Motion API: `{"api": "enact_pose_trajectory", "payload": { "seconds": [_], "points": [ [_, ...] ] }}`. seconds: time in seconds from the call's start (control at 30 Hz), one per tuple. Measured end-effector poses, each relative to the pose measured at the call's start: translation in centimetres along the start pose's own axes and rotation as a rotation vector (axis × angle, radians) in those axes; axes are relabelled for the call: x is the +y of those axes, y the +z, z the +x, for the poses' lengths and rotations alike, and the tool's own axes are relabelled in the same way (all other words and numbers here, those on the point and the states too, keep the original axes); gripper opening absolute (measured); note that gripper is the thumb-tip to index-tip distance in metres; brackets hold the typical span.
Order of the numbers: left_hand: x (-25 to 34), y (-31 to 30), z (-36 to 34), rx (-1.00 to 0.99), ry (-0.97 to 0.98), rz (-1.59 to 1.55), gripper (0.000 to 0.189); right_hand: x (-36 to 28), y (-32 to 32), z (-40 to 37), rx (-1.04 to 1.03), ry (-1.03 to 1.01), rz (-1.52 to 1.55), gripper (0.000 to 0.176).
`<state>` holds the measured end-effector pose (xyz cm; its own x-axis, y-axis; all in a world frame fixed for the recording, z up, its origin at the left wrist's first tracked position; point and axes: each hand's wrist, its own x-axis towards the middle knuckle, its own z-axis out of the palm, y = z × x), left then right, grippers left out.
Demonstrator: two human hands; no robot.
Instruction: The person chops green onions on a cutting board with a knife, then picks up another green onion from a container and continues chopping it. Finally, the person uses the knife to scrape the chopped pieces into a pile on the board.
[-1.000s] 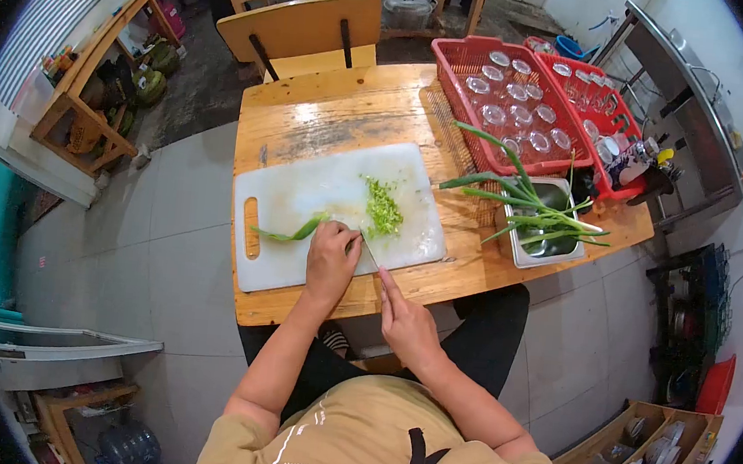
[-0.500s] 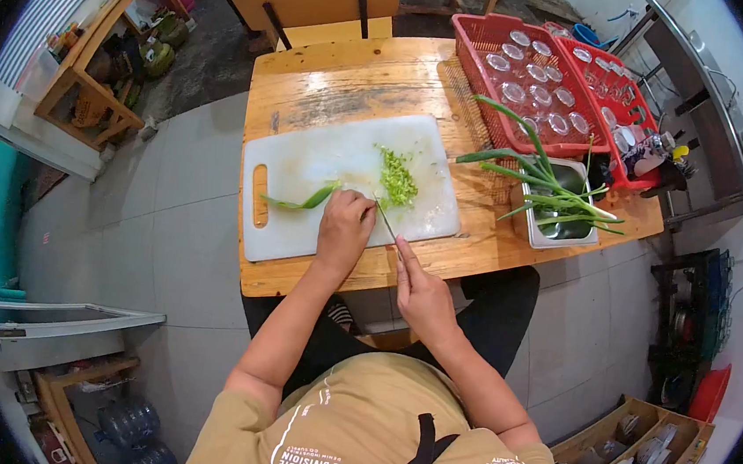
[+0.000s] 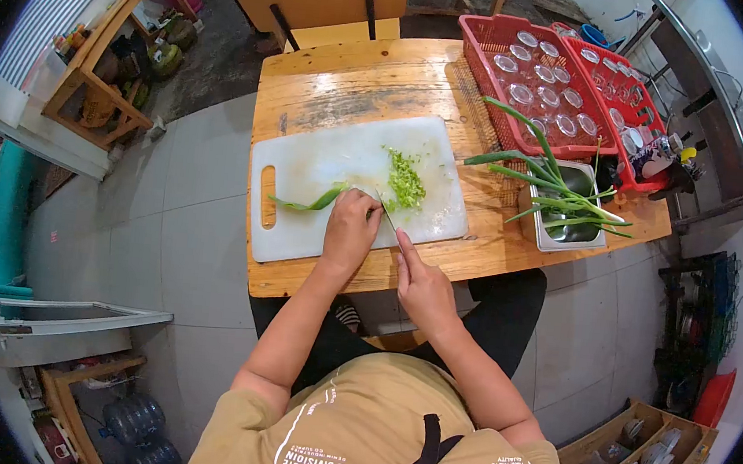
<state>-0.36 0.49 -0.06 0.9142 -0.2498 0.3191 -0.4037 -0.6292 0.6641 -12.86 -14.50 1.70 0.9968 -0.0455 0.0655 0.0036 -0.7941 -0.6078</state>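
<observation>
Knife (image 3: 389, 213) beside chopped greens (image 3: 407, 182)

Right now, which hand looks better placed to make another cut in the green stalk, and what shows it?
Probably the right hand: it holds the knife, blade close beside the left hand, which grips the green stalk on the white cutting board.

Tan shirt (image 3: 388, 393), left side: "BOMBBOOGIE CORE DIVISION"
Shirt, right side: "BE NICE TO PEOPLE FOR NO REASON"
</observation>
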Motion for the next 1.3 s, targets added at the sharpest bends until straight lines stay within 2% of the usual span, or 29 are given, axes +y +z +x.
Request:
{"api": "enact_pose_trajectory", "payload": {
  "seconds": [0.13, 0.27, 0.53, 1.27, 1.3],
  "points": [
    [0.1, -0.2, -0.2, 0.035, 0.01, -0.001, 0.005, 0.3, 0.1, -1.8, 0.077, -0.055, -0.029, 0.053],
    [-0.2, -0.1, -0.5, 0.049, -0.036, -0.01, 0.006, -0.1, 0.4, -0.6, 0.03, -0.013, -0.109, 0.052],
    [0.1, 0.0, -0.5, 0.035, -0.053, 0.036, 0.013, 0.1, -0.9, -1.0, 0.041, -0.025, 0.088, 0.05],
    [-0.3, -0.1, -0.2, -0.005, -0.034, 0.038, 0.013, -0.2, -0.5, -0.8, -0.046, 0.058, 0.158, 0.051],
    [-0.3, 0.0, -0.2, 0.018, -0.015, 0.055, 0.01, -0.2, -0.2, -0.1, -0.041, 0.044, 0.091, 0.051]
  ]
}}
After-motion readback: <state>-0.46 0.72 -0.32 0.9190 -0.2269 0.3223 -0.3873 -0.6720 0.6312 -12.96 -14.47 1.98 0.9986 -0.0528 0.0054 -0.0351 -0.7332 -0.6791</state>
